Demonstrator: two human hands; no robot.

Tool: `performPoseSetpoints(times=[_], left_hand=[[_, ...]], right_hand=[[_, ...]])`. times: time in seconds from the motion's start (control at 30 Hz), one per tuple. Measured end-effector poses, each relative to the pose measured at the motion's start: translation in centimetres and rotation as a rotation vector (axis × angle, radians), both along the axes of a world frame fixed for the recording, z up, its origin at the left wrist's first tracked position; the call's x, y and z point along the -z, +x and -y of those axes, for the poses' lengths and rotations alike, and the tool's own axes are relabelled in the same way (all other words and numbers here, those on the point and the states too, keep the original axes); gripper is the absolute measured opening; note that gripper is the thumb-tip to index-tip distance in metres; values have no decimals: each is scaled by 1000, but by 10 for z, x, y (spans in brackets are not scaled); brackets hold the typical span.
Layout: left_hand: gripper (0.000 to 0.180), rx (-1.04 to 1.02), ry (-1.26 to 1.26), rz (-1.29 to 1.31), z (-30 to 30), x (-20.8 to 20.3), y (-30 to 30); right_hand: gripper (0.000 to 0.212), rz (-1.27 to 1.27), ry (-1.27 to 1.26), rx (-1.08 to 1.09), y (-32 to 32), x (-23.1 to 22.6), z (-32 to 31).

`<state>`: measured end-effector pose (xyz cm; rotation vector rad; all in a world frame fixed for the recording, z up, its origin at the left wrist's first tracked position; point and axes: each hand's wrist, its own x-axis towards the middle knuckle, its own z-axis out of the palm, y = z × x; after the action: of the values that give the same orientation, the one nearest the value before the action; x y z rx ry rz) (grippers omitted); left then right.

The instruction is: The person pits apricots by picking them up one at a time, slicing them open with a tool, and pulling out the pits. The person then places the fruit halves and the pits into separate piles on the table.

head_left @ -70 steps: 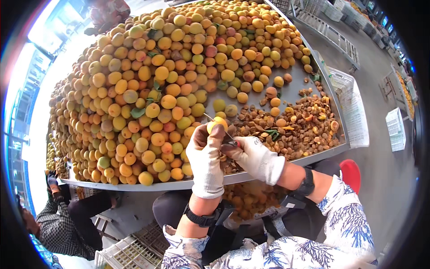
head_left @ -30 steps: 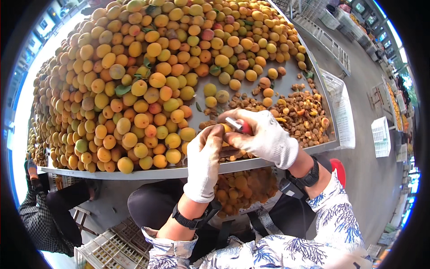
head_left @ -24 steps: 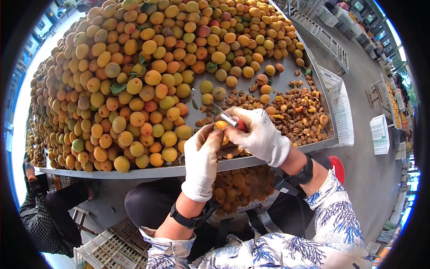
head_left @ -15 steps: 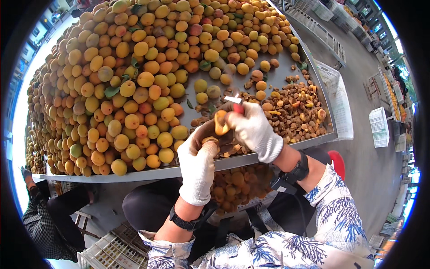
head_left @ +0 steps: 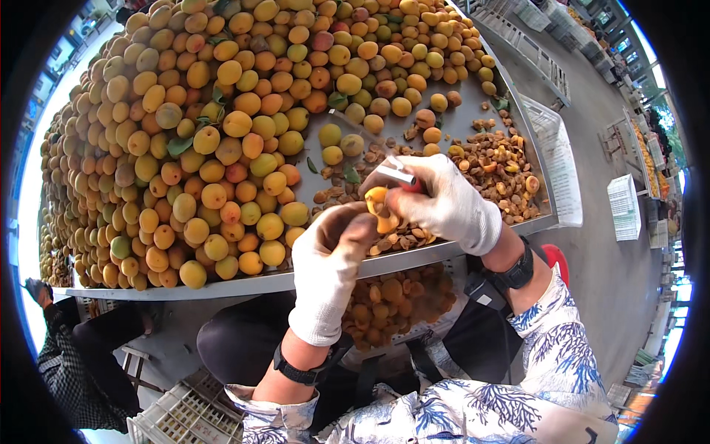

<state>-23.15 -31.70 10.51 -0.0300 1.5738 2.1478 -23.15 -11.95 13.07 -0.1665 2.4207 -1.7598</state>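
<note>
My right hand (head_left: pixel 447 200), in a white glove, is closed on a small red-handled knife (head_left: pixel 413 183) with a pale metal part showing above the fingers. The same fingers pinch a cut-open orange apricot (head_left: pixel 381 207), its flesh hanging in a flap. Just left of it, my gloved left hand (head_left: pixel 329 244) has its thumb and fingers apart and nothing visible between them; its fingertips are stained brown. Below both hands, past the table edge, lie many apricot halves (head_left: pixel 392 303) in a container between my knees.
Whole apricots (head_left: pixel 207 155) are heaped across the metal table (head_left: pixel 318 159). Brown pits (head_left: pixel 492 177) are piled at its right end. A raised metal rim (head_left: pixel 399 260) runs along the front. Plastic crates (head_left: pixel 185 411) stand lower left, and another person's arm (head_left: pixel 44 296) shows at the left.
The apricot half in my left hand is gone from it, and its thumb has spread. My right hand has moved slightly right and down with the knife and cut apricot.
</note>
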Motion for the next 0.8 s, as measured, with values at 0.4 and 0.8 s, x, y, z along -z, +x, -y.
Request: performPoseSetpoints(times=[0.4,0.8], left_hand=[[25,-140,-104,-35,4,12,-1],[46,5,145,72,0,4,-7]], right_hand=[[23,-181,54,1,11,5,32],[22,301,-453,276,5,12,24]])
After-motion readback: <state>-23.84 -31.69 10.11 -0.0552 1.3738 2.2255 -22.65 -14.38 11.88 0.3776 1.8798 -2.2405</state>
